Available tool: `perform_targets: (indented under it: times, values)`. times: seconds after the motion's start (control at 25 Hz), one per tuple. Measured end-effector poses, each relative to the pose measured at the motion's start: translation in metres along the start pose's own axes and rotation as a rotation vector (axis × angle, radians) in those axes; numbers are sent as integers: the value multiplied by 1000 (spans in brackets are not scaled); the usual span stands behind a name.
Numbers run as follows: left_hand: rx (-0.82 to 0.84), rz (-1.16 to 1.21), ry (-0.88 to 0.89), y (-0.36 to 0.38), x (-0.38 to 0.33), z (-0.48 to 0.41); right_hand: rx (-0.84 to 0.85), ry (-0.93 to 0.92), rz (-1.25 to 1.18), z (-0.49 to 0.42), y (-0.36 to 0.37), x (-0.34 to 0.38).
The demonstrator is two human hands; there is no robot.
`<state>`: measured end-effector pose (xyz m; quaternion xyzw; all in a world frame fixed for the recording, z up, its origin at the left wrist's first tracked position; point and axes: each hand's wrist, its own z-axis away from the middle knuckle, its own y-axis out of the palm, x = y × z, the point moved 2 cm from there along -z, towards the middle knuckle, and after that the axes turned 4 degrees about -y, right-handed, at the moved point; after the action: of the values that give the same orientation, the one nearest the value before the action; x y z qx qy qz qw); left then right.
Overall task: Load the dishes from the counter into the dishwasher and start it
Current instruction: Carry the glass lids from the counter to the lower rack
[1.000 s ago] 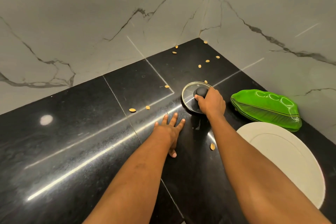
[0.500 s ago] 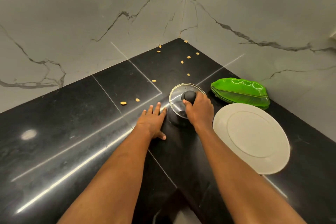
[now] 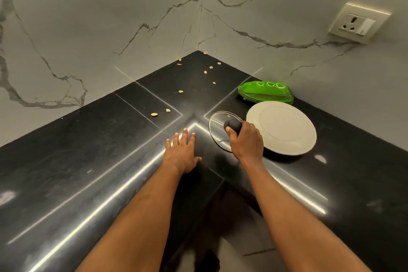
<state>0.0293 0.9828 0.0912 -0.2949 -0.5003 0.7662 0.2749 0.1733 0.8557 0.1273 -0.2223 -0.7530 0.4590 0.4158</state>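
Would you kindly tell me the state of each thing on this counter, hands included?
Glass lid: tilted, held by its knob.
Right hand: grips the lid's knob.
Left hand: fingers straight, flat on the counter.
White plate: flat on the counter, untouched.
Green dish: beyond the plate, untouched.

Part of lid (image 3: 217, 127) behind right hand (image 3: 246, 142)

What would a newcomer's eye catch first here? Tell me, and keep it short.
The bright green leaf-shaped dish stands out on the glossy black stone counter by the right wall, a round white plate just in front of it. Left of the plate, the right hand grips the black knob of a round glass lid; the left hand lies flat on the counter.
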Motion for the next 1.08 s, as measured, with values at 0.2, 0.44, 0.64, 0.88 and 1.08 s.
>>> perform_targets:
  times: [0.2, 0.44, 0.64, 0.88, 1.08]
  values:
    - [-17, -56, 148, 12, 4, 63, -66, 113, -14, 95, -24, -2]
    - [36, -111, 269, 51, -13, 153, -94, 202, 62, 215, -54, -18]
    - [42, -135, 305, 80, -28, 226, -114, 198, 93, 294, -80, -39]
    - [55, -110, 257, 126, -46, 324, -103, 178, 41, 393, -113, -72]
    - [134, -130, 269, 195, -69, 437, -52, 215, 23, 507, -146, -116]
